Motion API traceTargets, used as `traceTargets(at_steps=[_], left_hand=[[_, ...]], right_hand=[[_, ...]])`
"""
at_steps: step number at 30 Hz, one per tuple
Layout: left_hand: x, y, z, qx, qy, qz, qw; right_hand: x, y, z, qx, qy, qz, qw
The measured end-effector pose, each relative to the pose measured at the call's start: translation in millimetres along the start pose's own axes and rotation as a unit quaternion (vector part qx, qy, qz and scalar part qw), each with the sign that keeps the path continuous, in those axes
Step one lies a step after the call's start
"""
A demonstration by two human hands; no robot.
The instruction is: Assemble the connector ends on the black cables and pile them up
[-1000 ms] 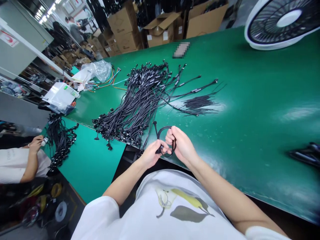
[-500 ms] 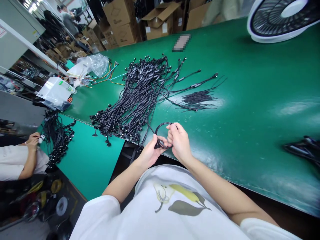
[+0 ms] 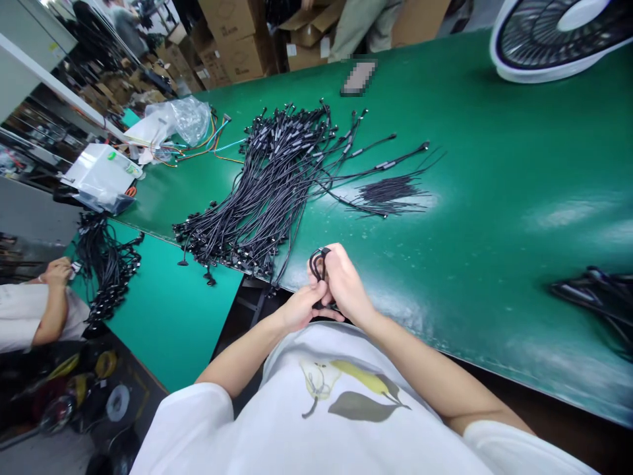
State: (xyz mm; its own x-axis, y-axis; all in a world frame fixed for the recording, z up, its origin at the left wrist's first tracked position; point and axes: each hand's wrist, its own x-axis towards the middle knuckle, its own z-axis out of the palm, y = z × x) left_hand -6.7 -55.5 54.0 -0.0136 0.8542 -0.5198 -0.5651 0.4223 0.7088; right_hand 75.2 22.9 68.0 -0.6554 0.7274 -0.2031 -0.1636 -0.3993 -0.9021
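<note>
Gripping a looped black cable [image 3: 317,265] between them, the left hand [image 3: 301,307] and right hand [image 3: 347,282] meet close in front of the shirt, at the near edge of the green bench [image 3: 469,198]. The left hand pinches the lower part of the loops with its thumb on top, while the right hand curls around their right side; the fingers overlap, so exactly how each fingertip sits cannot be told. The loops stand up above the left thumb, clear of the bench top.

Beyond the hands and to the left spreads a large heap of black cables [image 3: 274,181], with connectors gathered at both ends and a few cables straying to the right. Just beside those strays lies a loose pile of thin black strands [image 3: 390,189]. A white fan [image 3: 558,41] stands at the far right, and a dark bundle [image 3: 598,303], blurred, lies near the right edge. Farther left are a clear plastic bag [image 3: 192,121], coloured wires [image 3: 217,135] and a white box [image 3: 101,170]. On a lower green surface [image 3: 182,310], a co-worker's hand [image 3: 57,272] is near another cable bundle [image 3: 106,264].
</note>
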Motion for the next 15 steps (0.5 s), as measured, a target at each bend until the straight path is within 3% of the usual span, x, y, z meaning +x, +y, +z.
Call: traceTargets(at_steps=[5,7,10,13,15], left_hand=[[-3,10,-3.9,0.017,-0.022,0.024,0.999],[-6,15,-6.1,0.029,-0.027,0.033,0.999],[-10,18,-8.1,0.058,-0.058,-0.006,0.997],[-13,13,-7.0,0.040,-0.103,-0.031,0.993],[-15,9,-4.3,0.002,-0.122,-0.032,0.992]], right_hand=[[-1,-16,-18,-0.130,-0.081,-0.033,0.988],[3,-22,-30,-0.223,-0.076,-0.071,0.969],[9,-23,-42,-0.314,-0.039,-0.174,0.933],[12,-20,-43,-0.333,-0.049,-0.238,0.911],[13,-20,-39,-0.294,-0.074,-0.225,0.926]])
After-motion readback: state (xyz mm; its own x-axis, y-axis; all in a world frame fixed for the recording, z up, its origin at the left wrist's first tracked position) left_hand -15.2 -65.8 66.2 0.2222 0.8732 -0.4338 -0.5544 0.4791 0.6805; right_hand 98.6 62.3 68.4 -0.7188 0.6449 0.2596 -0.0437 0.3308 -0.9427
